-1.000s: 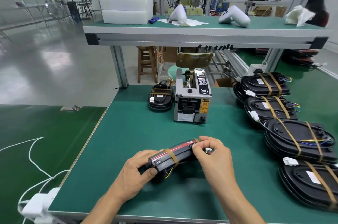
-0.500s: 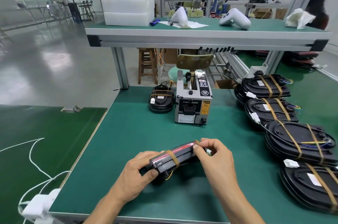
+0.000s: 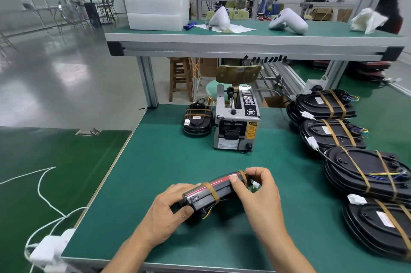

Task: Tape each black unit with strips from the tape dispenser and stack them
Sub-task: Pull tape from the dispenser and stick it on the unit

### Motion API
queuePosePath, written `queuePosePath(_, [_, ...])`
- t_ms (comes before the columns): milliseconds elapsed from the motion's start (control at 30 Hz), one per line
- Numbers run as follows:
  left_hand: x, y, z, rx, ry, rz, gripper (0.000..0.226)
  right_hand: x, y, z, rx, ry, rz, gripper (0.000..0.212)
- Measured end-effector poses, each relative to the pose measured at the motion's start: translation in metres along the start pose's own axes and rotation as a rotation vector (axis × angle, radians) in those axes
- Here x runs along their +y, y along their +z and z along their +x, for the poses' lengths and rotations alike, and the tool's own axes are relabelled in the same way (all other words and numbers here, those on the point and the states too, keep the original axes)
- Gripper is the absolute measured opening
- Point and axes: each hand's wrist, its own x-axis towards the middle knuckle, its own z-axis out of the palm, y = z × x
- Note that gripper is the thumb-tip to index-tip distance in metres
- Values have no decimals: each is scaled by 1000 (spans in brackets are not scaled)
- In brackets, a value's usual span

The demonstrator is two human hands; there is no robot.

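Black plastic fills the middle of the view: a black unit (image 3: 212, 192) held on edge just above the green surface (image 3: 169, 168), at about 6 o'clock. The left hand (image 3: 165, 212) grips its near end, thumb curled across the face. The right hand (image 3: 258, 190) pinches the far end, fingertips (image 3: 235, 180) pressing a brown tape strip (image 3: 243, 176) over the top edge. A second strip (image 3: 213, 192) already bands the middle. At 12 o'clock stands the tape dispenser (image 3: 235, 125), with one taped unit (image 3: 198, 122) just beside it at 11 o'clock. Stacks of taped units (image 3: 364, 170) line the surface from 1 to 4 o'clock.

Risks, as I judge them: the strip could wrinkle or sit crooked if the fingers slide unevenly, and loose coloured wires (image 3: 209, 213) hanging beneath could be trapped under tape. A slack left-hand grip might let the unit twist or drop.
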Motion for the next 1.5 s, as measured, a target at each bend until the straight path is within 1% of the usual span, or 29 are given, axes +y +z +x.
queuePosePath(100, [-1,0,0,8,2,-5,64,-2,0,-1,-39,-27,-43,49])
queuePosePath(167, [0,0,0,14,4,3,63,-2,-2,0,-49,-17,-12,61])
queuePosePath(267, [-1,1,-1,13,-7,0,63,3,-8,6,-87,5,-59,72])
queuePosePath(333, [-2,0,-1,7,-19,14,64,6,-11,11,-178,32,-144,73])
queuePosePath(433, [-2,-1,-1,-1,-16,36,61,4,-12,18,-303,62,-161,65])
queuePosePath(500, [-1,-2,0,1,-9,40,62,0,-11,21,-316,29,-189,68])
queuePosePath(567, [-2,-1,-1,4,2,44,63,-5,-11,23,-281,-18,-216,78])
queuePosePath(633, [-4,0,-2,5,6,42,66,-16,-13,21,-204,-92,-243,89])
queuePosePath(667, [-4,1,-2,0,5,48,68,-23,-13,19,-164,-160,-274,91])
queuePosePath(767, [-5,4,-5,-61,1,86,73,-38,-9,14,-94,-403,-390,86])
queuePosePath(833, [-3,4,-7,-75,-11,113,79,-44,-7,10,-100,-500,-452,86])
queuePosePath(967, [-2,1,-7,-159,-30,64,109,-46,-1,3,-128,-642,-598,91])
queuePosePath(1033, [-6,-1,-7,-152,-44,42,118,-43,5,-3,-129,-756,-692,92])
queuePosePath(1100, [-7,-1,-6,-118,-44,61,114,-34,12,-10,-127,-889,-769,91])
queuePosePath(1133, [-7,0,-5,-115,-34,75,109,-30,13,-11,-117,-918,-773,90])
queuePosePath(1200, [-8,4,-5,-127,-17,98,101,-26,14,-12,-92,-911,-740,89])
queuePosePath(1333, [-4,5,-4,-96,-35,156,102,-26,20,-15,-76,-916,-748,93])
queuePosePath(1433, [4,8,-4,-65,9,192,86,-31,26,-16,-59,-932,-793,93])
queuePosePath(1500, [6,10,-5,-43,26,239,77,-34,25,-15,-41,-940,-807,88])
